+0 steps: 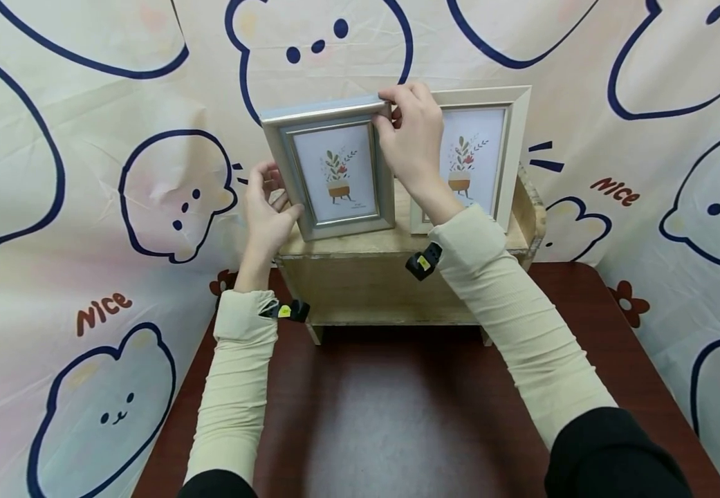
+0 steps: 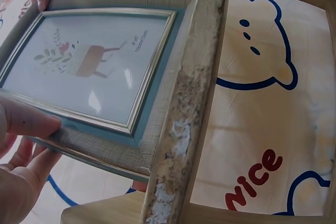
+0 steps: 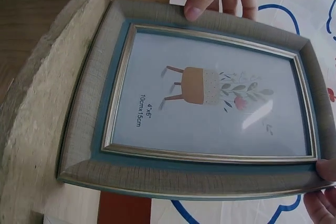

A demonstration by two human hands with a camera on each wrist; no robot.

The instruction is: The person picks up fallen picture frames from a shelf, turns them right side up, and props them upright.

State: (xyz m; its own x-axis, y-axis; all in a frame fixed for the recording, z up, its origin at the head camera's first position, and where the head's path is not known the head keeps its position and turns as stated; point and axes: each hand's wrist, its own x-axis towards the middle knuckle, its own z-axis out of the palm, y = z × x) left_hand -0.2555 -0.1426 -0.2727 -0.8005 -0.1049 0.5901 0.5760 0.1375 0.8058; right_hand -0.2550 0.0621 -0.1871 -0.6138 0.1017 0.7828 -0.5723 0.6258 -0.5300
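A grey-beige picture frame [image 1: 333, 173] with a blue-green inner border stands upright, tilted a little, on a small wooden shelf [image 1: 360, 243]. My left hand [image 1: 268, 214] holds its left side, thumb on the front and fingers behind. At the upper right corner, my right hand [image 1: 416, 135] pinches the frame between thumb and fingers. Its print of a potted plant shows clearly in the right wrist view, where the lower edge of the frame [image 3: 210, 179] meets the shelf top. A second, cream picture frame [image 1: 518, 138] stands to the right, partly behind my right hand.
The shelf rests on a dark red-brown table [image 1: 372, 415] and has a raised side panel [image 1: 532, 207] at its right end. Behind and beside it hangs a cloth backdrop [image 1: 167, 104] with cartoon bear outlines.
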